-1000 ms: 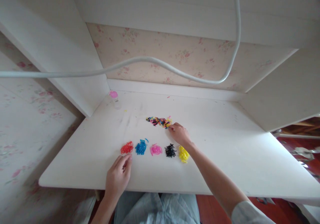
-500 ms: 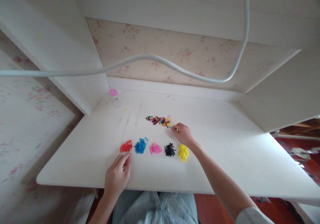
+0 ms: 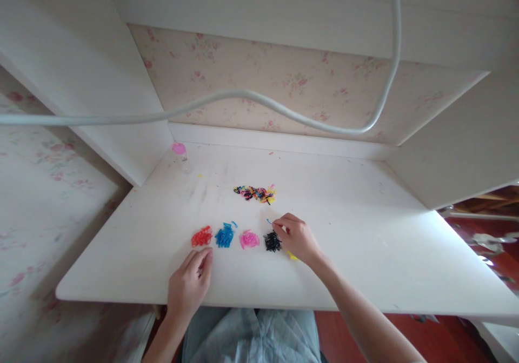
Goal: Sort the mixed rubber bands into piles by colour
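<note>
My right hand [image 3: 298,237] pinches a small blue rubber band [image 3: 268,221] above the far side of the black pile [image 3: 272,241]. It partly covers the yellow pile [image 3: 292,255]. On the table, close to the red pile [image 3: 201,236], rests my left hand [image 3: 189,277] with thumb and forefinger pressed together; whatever is between them, if anything, is hidden. The blue pile [image 3: 224,236] and pink pile [image 3: 248,239] complete the row of rubber bands. Farther back lies a heap of mixed-colour bands [image 3: 254,193].
A clear container with a pink top [image 3: 179,148] stands at the table's back left. White panels [image 3: 458,136] flank the white table [image 3: 365,255]. A pale cable [image 3: 243,94] crosses the upper view. Few stray bands lie near the back.
My right hand has drawn back from the mixed heap toward me, carrying a blue rubber band to near the black pile. My left hand has stayed by the red pile.
</note>
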`<state>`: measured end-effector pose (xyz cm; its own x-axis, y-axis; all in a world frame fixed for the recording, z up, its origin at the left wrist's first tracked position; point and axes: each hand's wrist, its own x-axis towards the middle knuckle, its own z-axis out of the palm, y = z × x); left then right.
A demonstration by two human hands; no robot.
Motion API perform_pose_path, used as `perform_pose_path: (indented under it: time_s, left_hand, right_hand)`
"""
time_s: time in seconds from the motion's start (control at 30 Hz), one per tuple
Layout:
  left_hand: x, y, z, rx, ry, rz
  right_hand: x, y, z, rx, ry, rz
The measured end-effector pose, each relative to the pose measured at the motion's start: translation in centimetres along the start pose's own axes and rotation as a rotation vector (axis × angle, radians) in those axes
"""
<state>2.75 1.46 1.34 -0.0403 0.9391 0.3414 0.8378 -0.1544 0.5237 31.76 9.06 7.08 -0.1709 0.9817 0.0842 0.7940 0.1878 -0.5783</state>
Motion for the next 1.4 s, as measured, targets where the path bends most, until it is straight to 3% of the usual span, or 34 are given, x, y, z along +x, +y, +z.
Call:
perform_pose_path:
  time_s: [0.27, 0.43, 0.6, 0.8, 0.97, 1.13, 1.27, 1.4]
  left_hand:
    - [-0.2, 0.2, -0.1, 0.007, -0.010, 0.018]
    - [-0.3, 0.2, -0.1, 0.029, -0.002, 0.025]
    - [-0.1, 0.0, -0.1, -0.014, -0.005, 0.006]
    - [0.1, 0.0, -0.3, -0.072, -0.023, -0.016]
    - [1.0, 0.6, -0.6, -0.090, -0.023, 0.014]
    - [3.6, 2.8, -0.9, -0.054, -0.094, 0.035]
    - [6.9, 6.1, -0.4, 0.014, -0.220, 0.084]
    - [9.9, 9.1, 1.4, 0.104, -0.372, 0.088]
  right_hand:
    - [1.8, -6.3, 4.0, -0.172, -0.177, -0.123]
    - [3.5, -7.6, 5.1, -0.304, -0.232, -0.150]
    - [3.5, -7.5, 4.8, -0.328, -0.255, -0.199]
    - [1.8, -4.6, 1.7, -0.089, -0.011, -0.115]
    - [-0.5, 1.9, -1.2, 0.116, 0.258, 0.140]
    - [-3.9, 7.9, -1.5, 0.189, 0.362, 0.437]
    - [-5.2, 8.6, -0.6, 0.199, 0.379, 0.419]
    - [-4.8, 8.2, 0.0, 0.153, 0.383, 0.366]
